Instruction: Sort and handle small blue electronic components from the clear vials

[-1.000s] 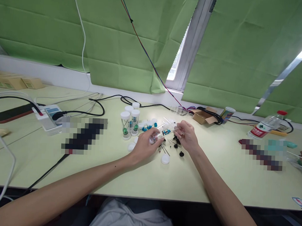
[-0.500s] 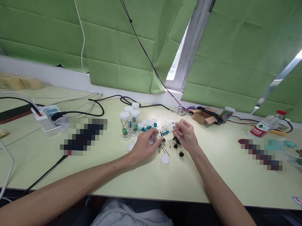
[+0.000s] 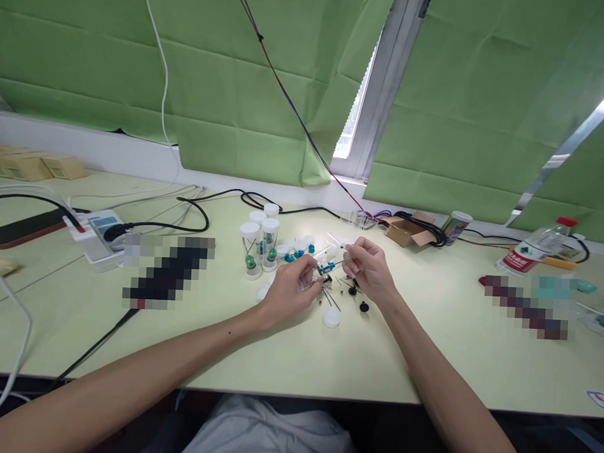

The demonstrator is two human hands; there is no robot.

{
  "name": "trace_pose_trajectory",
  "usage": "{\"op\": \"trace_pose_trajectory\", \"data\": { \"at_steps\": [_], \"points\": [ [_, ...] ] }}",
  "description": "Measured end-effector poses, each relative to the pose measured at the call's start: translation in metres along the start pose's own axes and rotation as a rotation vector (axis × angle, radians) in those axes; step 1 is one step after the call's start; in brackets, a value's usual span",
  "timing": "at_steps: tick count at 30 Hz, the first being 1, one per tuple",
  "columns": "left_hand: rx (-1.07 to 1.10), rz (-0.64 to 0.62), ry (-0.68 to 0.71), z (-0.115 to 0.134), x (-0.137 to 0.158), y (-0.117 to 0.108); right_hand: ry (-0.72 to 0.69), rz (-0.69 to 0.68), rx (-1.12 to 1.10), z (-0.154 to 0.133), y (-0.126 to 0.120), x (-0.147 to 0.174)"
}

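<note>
My right hand (image 3: 373, 268) pinches a thin metal rod, and a small blue part (image 3: 326, 269) sits on the rod between my hands. Opposite it, my left hand (image 3: 290, 287) has its thumb and fingers curled close to the blue part; what lies between them is partly hidden. A black piece (image 3: 328, 279) shows at the left thumb tip. Below the hands are loose metal pins (image 3: 333, 298), a white round cap (image 3: 331, 318) and black knob-like pieces (image 3: 364, 307). Beyond the left hand lie more blue parts (image 3: 294, 255). White-capped clear tubes (image 3: 251, 251) with green balls inside stand left of them.
A power strip (image 3: 94, 241) with plugs lies at the left, near a pixelated dark object (image 3: 170, 273). At the back are an open cardboard box (image 3: 406, 232), black cables and a printed can (image 3: 456, 228). A red-capped bottle (image 3: 536, 249) leans at the right.
The blue part and rod have shifted slightly left and down, toward my left hand. My right hand has edged left with them. The camera view has moved a little.
</note>
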State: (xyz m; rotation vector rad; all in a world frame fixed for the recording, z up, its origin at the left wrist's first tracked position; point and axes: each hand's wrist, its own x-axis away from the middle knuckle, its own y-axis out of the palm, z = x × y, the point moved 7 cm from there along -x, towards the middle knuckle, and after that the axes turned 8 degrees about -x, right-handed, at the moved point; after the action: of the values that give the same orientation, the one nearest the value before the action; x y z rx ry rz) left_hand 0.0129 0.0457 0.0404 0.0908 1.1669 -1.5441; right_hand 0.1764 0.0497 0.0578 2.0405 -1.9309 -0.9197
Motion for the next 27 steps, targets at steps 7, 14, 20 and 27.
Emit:
{"op": "trace_pose_trajectory", "data": {
  "at_steps": [7, 14, 20, 27],
  "points": [
    [0.019, -0.004, -0.004, 0.0016, -0.0006, -0.0013, 0.01, 0.005, 0.007, 0.0011, 0.0002, 0.0],
    [0.007, 0.007, 0.004, 0.0037, -0.0013, -0.0024, 0.045, 0.013, -0.047, 0.0032, 0.0007, 0.0001],
    [0.058, 0.04, 0.001, 0.0059, -0.0024, -0.004, 0.161, 0.022, -0.206, 0.0054, 0.0037, 0.0011],
    [0.078, 0.047, -0.016, 0.0064, -0.002, -0.0051, 0.226, 0.008, -0.25, 0.0067, 0.0053, 0.0029]
  ]
}}
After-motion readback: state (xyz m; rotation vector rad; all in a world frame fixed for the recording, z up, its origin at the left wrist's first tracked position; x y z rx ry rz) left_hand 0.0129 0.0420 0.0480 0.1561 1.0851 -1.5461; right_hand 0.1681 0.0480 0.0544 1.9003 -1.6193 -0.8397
